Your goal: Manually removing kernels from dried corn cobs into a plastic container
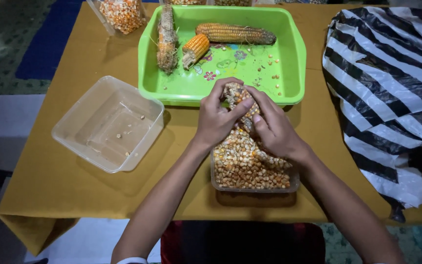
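Note:
Both hands grip one dried corn cob (239, 95) over a clear plastic container (295, 182) heaped with loose yellow kernels (247, 164). My left hand (216, 120) wraps the cob from the left, thumb pressed on its kernels. My right hand (274, 129) holds it from the right and below. The cob is partly stripped and partly hidden by my fingers. Just beyond the hands sits a green tray (289, 54) holding three more cobs (233, 33) and a few stray kernels.
A nearly empty clear container (76, 124) lies tilted at the left on the mustard-yellow tablecloth (74, 195). Another clear tub of kernels (122, 13) stands at the back left. A black-and-white striped plastic bag (391, 98) covers the table's right side.

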